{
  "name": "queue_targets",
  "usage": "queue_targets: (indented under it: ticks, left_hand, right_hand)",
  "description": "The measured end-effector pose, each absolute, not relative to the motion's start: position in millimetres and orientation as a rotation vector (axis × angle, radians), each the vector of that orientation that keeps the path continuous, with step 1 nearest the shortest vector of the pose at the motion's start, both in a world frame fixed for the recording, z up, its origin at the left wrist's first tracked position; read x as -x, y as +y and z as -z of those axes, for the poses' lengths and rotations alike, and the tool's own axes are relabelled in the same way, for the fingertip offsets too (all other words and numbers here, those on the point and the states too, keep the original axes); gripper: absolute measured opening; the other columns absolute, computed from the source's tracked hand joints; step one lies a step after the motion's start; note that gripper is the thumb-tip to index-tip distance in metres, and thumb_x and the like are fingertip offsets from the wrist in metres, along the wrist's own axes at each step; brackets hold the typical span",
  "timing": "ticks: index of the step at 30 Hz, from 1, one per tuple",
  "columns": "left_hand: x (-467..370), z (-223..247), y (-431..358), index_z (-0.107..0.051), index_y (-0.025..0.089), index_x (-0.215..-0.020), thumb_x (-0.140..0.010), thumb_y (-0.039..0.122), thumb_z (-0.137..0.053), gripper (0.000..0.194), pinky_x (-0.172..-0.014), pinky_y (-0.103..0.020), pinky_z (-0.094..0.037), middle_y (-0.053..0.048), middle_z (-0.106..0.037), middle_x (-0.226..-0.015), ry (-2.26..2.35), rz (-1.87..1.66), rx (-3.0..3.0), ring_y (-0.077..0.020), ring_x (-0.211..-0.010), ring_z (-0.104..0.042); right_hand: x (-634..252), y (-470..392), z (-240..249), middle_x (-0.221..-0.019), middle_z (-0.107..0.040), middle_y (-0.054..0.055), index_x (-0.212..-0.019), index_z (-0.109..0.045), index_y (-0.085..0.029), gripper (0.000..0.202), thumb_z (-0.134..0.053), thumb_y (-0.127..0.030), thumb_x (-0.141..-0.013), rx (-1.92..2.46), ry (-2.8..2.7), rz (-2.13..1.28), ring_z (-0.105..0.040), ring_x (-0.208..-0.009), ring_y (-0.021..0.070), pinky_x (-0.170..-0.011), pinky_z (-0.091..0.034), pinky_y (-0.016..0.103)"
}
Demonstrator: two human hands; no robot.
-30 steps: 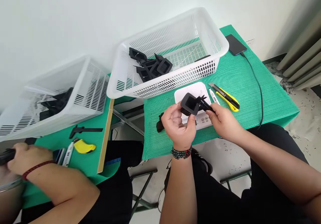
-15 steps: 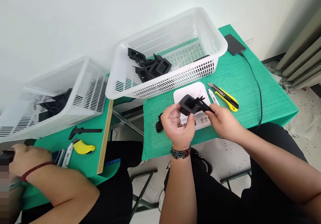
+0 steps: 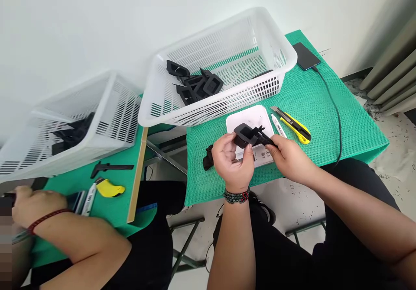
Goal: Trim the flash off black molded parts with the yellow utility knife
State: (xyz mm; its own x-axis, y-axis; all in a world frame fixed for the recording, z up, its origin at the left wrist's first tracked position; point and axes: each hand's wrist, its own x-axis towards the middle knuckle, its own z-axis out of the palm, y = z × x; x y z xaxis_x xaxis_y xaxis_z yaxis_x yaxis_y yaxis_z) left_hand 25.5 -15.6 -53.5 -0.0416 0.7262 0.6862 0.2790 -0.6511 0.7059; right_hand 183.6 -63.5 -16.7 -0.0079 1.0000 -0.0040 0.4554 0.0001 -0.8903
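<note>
My left hand (image 3: pixel 233 164) is closed on a black rectangular plastic frame (image 3: pixel 241 140), holding it tilted above a small white digital scale (image 3: pixel 248 116). In my right hand (image 3: pixel 290 155) is a black caliper (image 3: pixel 265 138), pinched along its beam. Its jaws meet the right side of the frame; exactly how they touch it I cannot make out. Both hands partly cover the scale's front. To the right of the scale lie a white marker (image 3: pixel 278 126) and a yellow utility knife (image 3: pixel 294 125). A crumpled black thing (image 3: pixel 208 158) sits left of my left hand.
Behind the scale stands a white slotted basket (image 3: pixel 224 106) with several black frames (image 3: pixel 201 84) inside. A phone (image 3: pixel 306 56) with a cable lies at the back right. On the left, a co-worker's hand (image 3: pixel 42 203) is near another basket (image 3: pixel 110 130), a caliper (image 3: pixel 112 167) and a yellow tool (image 3: pixel 109 188).
The frame has tilted slightly in my left hand, against the caliper. The view has shifted a little; otherwise both hands keep nearly the same place.
</note>
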Motion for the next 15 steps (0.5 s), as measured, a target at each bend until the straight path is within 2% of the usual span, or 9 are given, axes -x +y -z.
queue_targets:
  ticks: [4, 11, 15]
  left_hand:
    - [-25.8, 53.5, -15.9, -0.051, 0.020, -0.123, -0.091, 0.035, -0.073, 0.042, -0.097, -0.043, -0.062, -0.012, -0.056, -0.121, 1.075, -1.734, -1.875, -0.0253, -0.117, -0.068]
    - [-26.6, 53.5, -14.6, -0.052, 0.019, -0.121, -0.091, 0.028, -0.071, 0.037, -0.098, -0.044, -0.062, -0.012, -0.057, -0.120, 1.084, -1.762, -1.937, -0.0250, -0.117, -0.067]
    - [-26.7, 55.5, -11.4, -0.050, 0.020, -0.125, -0.089, 0.025, -0.073, 0.043, -0.096, -0.044, -0.063, -0.012, -0.057, -0.121, 1.053, -1.789, -1.929, -0.0252, -0.116, -0.068]
  right_hand:
    - [-183.0, -63.4, 16.5, -0.064, -0.048, -0.001, -0.075, -0.033, -0.026, 0.025, -0.045, -0.025, -0.097, 1.547, -1.556, -0.946, -0.037, -0.058, 0.0165, -0.055, -0.025, 0.029]
    - [-183.6, -61.9, 18.6, -0.063, -0.047, -0.002, -0.073, -0.032, -0.026, 0.027, -0.047, -0.025, -0.097, 1.523, -1.517, -0.953, -0.039, -0.059, 0.0164, -0.055, -0.026, 0.029]
    - [-185.1, -59.7, 21.3, -0.063, -0.047, -0.003, -0.073, -0.036, -0.026, 0.027, -0.048, -0.027, -0.097, 1.481, -1.456, -0.948, -0.041, -0.059, 0.0160, -0.055, -0.029, 0.028]
